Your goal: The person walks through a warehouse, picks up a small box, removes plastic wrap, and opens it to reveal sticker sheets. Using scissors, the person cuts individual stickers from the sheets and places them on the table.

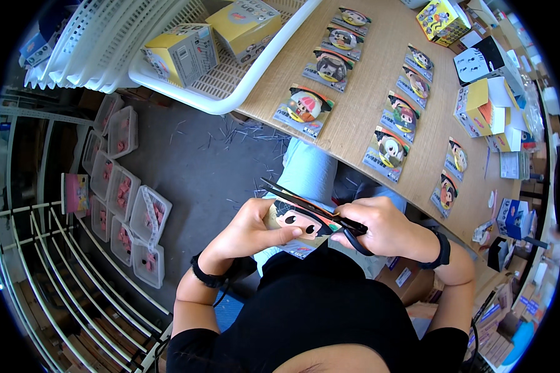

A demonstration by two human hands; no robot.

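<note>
Over my lap, my left hand [250, 229] pinches a printed card [297, 219] with a cartoon face, thumb lying across its front. Black-handled scissors [348, 236] are gripped in my right hand [382, 225]. Their dark blades run along the card's upper edge and point toward the upper left. Whether the blades are cutting into the card cannot be made out. Ahead on the wooden table [361, 118], similar cards lie in rows; the nearest are a pink-haired figure card [305, 109] and a white-faced figure card [389, 152].
A white plastic basket [227, 102] with yellow-grey boxes [246, 28] sits at the table's left. Opened boxes [479, 112] crowd its right side. Clear tubs of pink pieces [121, 193] stand on the floor at left, near a white wire rack [74, 273]. Thin dark strips litter the floor.
</note>
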